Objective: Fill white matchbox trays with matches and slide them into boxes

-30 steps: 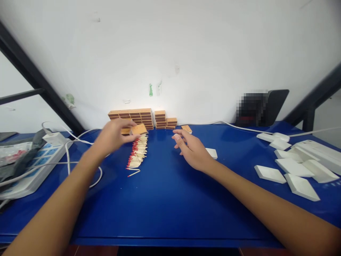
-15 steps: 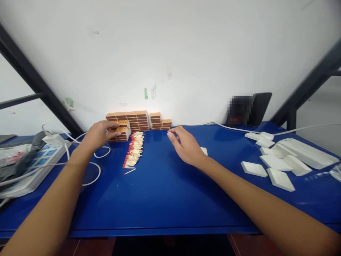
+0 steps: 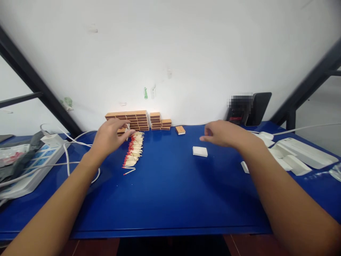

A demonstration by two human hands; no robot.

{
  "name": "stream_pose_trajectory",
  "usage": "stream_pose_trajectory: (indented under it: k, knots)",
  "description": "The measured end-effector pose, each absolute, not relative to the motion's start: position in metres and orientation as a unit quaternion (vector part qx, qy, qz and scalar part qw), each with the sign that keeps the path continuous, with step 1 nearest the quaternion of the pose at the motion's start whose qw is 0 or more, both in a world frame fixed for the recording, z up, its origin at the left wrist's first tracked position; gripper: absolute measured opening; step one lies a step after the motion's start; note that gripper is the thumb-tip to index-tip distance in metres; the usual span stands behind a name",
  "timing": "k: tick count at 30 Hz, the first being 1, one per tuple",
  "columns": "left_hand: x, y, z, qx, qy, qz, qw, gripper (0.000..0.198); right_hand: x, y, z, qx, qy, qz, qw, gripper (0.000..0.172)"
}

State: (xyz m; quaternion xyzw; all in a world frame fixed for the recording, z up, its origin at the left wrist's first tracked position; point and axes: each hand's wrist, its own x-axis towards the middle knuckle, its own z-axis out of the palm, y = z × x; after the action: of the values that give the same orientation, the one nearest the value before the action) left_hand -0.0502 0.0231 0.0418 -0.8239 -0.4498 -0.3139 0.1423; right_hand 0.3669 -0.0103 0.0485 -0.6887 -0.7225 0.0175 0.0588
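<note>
My left hand [image 3: 113, 134], thumb and fingers apart and holding nothing, hovers in front of the stacked orange-brown matchboxes [image 3: 138, 120], just left of a long pile of red-tipped matches [image 3: 134, 149]. My right hand [image 3: 217, 133] is in the air above the blue table, its fingers parted with nothing between them. Below and left of it lies a white tray [image 3: 199, 152]. A single orange matchbox [image 3: 180, 130] rests flat near the wall, between the hands. Smaller matchbox stacks [image 3: 155, 121] stand right of the large one.
Several white trays [image 3: 297, 165] and a long white case [image 3: 309, 153] are at the right. A dark device [image 3: 259, 108] leans by the wall. On the left are a white power strip [image 3: 39, 167], cables and bags. The blue table's front edge [image 3: 170, 233] runs below.
My right hand has moved right and away from the single matchbox, which now shows fully with the white tray. My left hand has shifted right, towards the matches.
</note>
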Motion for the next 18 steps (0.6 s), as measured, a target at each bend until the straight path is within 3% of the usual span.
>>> stream_pose_trajectory:
  k: [4, 7, 12, 15, 18]
  knots:
    - [-0.026, 0.012, 0.03, -0.861, -0.397, -0.296, 0.12, 0.039, 0.382, -0.014, 0.043, -0.641, -0.754, 0.143, 0.031, 0.046]
    - [-0.021, 0.015, 0.024, -0.873, -0.388, -0.278, 0.102, 0.038, 0.37, -0.015, 0.035, -0.611, -0.771, 0.178, 0.033, 0.036]
    - [-0.008, -0.011, 0.052, -0.875, -0.377, -0.3, 0.04, 0.033, 0.328, -0.016, 0.02, -0.519, -0.833, 0.151, 0.116, 0.019]
    - [0.012, -0.081, 0.065, -0.881, -0.372, -0.282, -0.076, 0.025, 0.308, -0.017, 0.011, -0.486, -0.86, 0.09, 0.125, 0.021]
    - [0.027, -0.164, 0.039, -0.909, -0.277, -0.117, -0.288, 0.011, 0.301, -0.017, 0.006, -0.478, -0.87, 0.06, 0.108, 0.029]
